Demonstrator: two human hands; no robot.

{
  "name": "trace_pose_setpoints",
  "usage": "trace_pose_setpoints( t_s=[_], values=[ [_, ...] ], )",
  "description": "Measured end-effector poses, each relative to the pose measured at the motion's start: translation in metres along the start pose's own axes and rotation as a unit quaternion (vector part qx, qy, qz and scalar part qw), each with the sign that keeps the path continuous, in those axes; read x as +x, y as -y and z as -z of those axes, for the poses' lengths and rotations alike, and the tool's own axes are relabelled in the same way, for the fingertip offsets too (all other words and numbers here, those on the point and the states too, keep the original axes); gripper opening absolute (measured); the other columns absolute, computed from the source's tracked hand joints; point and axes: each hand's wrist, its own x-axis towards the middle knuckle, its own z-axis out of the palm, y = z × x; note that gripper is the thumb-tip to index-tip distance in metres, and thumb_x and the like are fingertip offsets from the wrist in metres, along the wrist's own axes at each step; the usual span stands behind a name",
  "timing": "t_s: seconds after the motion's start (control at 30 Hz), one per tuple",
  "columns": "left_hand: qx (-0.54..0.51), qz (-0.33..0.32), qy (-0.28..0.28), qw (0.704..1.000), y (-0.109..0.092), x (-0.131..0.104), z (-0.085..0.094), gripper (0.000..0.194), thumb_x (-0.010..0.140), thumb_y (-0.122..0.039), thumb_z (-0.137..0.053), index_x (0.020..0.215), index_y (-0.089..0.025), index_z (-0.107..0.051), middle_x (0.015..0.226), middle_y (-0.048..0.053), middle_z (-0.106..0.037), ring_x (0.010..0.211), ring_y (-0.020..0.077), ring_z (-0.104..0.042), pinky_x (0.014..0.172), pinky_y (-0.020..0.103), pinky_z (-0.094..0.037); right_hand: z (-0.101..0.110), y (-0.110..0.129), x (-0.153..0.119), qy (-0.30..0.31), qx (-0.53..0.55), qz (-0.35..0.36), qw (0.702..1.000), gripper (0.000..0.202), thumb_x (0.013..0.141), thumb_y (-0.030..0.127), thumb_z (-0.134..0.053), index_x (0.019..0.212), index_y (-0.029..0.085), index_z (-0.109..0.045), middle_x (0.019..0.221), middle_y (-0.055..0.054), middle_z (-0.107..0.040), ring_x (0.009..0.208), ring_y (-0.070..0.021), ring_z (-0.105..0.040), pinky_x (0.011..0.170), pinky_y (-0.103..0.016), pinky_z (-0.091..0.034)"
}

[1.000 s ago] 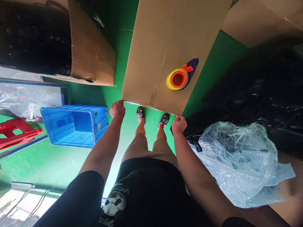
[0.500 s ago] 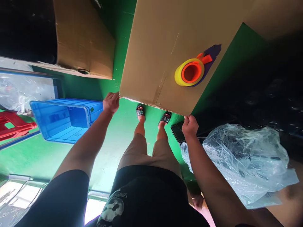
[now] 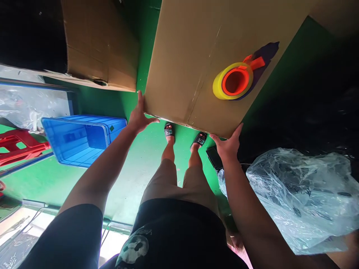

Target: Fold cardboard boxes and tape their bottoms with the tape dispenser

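Observation:
A large brown cardboard box [image 3: 179,82] lies in front of me, with a seam running down the middle of its top. My left hand [image 3: 139,116] is at the near left corner, fingers stretched along the side and thumb out along the near edge. At the near right corner, my right hand [image 3: 228,145] has its thumb and fingers spread around the corner, touching the cardboard. A roll of yellow tape [image 3: 218,86] on an orange tape dispenser [image 3: 235,81] stands on the right part of the box top, casting a dark shadow.
A blue plastic crate [image 3: 84,140] lies on its side at left, near a red plastic stool [image 3: 22,145]. Another cardboard box [image 3: 101,48] stands at upper left. Crumpled clear plastic [image 3: 303,198] and dark wrapped material [image 3: 322,101] fill the right side. The floor [image 3: 131,179] is green.
Both hands have gone from closed grips at the box's near corners to spread fingers around them. The view has shifted slightly; the tape dispenser stays on the box.

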Motion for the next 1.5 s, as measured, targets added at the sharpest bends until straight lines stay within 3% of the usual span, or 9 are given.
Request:
trace_pose_setpoints(
  t_s=[0.27,0.47,0.6,0.67,0.8,0.9,1.13,1.37,1.5],
  values=[
    [0.045,0.026,0.031,0.998,0.002,0.016,0.008,0.141,0.075,-0.086,-0.08,0.179,-0.02,-0.014,0.155,0.021,-0.066,0.139,0.043,-0.067,0.115,0.051,-0.058,0.01,-0.002,0.014,0.043,-0.084,-0.008,0.995,0.123,0.09,0.075,-0.07,0.174,0.004,-0.016,0.159,-0.033,-0.054,0.139,-0.0459,-0.063,0.113,-0.058,-0.053],
    [0.03,-0.01,0.057,0.998,0.004,0.019,0.034,0.118,0.082,-0.064,-0.088,0.175,-0.019,-0.032,0.16,0.022,-0.061,0.144,0.0418,-0.063,0.116,0.049,-0.056,0.04,-0.016,0.016,0.087,-0.132,0.053,0.986,0.1,0.095,0.051,-0.067,0.174,0.009,-0.021,0.157,-0.028,-0.06,0.135,-0.042,-0.065,0.112,-0.057,-0.053],
    [0.048,-0.022,-0.015,0.999,-0.039,-0.016,0.036,0.099,0.083,-0.056,-0.087,0.168,-0.023,-0.047,0.175,0.018,-0.044,0.166,0.0418,-0.033,0.121,0.053,-0.051,0.052,0.005,-0.019,-0.012,-0.145,0.052,0.988,0.064,0.096,0.038,-0.061,0.155,0.014,-0.055,0.145,-0.023,-0.068,0.137,-0.0401,-0.062,0.118,-0.062,-0.047],
    [0.036,-0.024,-0.012,0.999,-0.074,-0.044,0.026,0.068,0.094,-0.042,-0.074,0.159,-0.026,-0.059,0.166,0.013,-0.058,0.162,0.0379,-0.043,0.121,0.055,-0.05,0.039,0.032,-0.042,-0.023,-0.102,0.026,0.994,0.042,0.101,0.038,-0.053,0.135,0.018,-0.07,0.128,-0.02,-0.076,0.123,-0.0365,-0.069,0.113,-0.059,-0.052],
    [-0.03,-0.086,0.2,0.976,-0.134,-0.07,-0.005,0.059,0.096,-0.012,-0.048,0.143,-0.036,-0.075,0.135,0.003,-0.08,0.127,0.0235,-0.075,0.107,0.043,-0.062,-0.018,0.105,-0.052,0.233,0.014,0.066,0.97,0.036,0.104,0.027,-0.045,0.127,0.024,-0.073,0.114,-0.01,-0.081,0.11,-0.0259,-0.074,0.1,-0.041,-0.059],
    [0.04,-0.118,0.303,0.945,-0.15,-0.045,-0.023,0.065,0.086,-0.003,-0.051,0.14,-0.028,-0.078,0.132,0.008,-0.081,0.118,0.0254,-0.078,0.103,0.04,-0.062,-0.053,0.145,-0.025,0.334,-0.085,0.135,0.929,0.036,0.096,0.017,-0.054,0.126,0.019,-0.075,0.121,-0.013,-0.08,0.119,-0.0293,-0.072,0.106,-0.041,-0.055],
    [0.026,-0.043,0.283,0.958,-0.1,0.015,-0.007,0.05,0.089,-0.013,-0.055,0.117,-0.036,-0.088,0.116,0.0,-0.086,0.103,0.0253,-0.079,0.093,0.037,-0.062,-0.045,0.116,0.007,0.28,-0.095,0.062,0.953,0.051,0.094,0.018,-0.051,0.137,0.028,-0.077,0.124,-0.006,-0.083,0.123,-0.0297,-0.074,0.112,-0.043,-0.053],
    [-0.133,0.263,0.038,0.955,0.001,-0.02,0.015,0.027,0.079,-0.02,-0.062,0.092,-0.022,-0.086,0.101,0.011,-0.086,0.102,0.0323,-0.081,0.097,0.051,-0.066,0.01,0.001,-0.022,0.066,0.083,-0.226,0.968,0.028,0.084,0.03,-0.057,0.095,0.022,-0.081,0.096,-0.009,-0.083,0.1,-0.0262,-0.078,0.094,-0.039,-0.062],
    [-0.202,0.263,-0.048,0.942,0.007,-0.038,0.012,0.05,0.079,-0.022,-0.065,0.127,-0.023,-0.077,0.132,0.013,-0.081,0.112,0.0287,-0.08,0.097,0.048,-0.067,0.019,-0.017,-0.032,0.025,0.13,-0.252,0.958,0.042,0.085,0.038,-0.056,0.117,0.017,-0.074,0.105,-0.01,-0.082,0.085,-0.0206,-0.076,0.079,-0.036,-0.064]
  ],
)
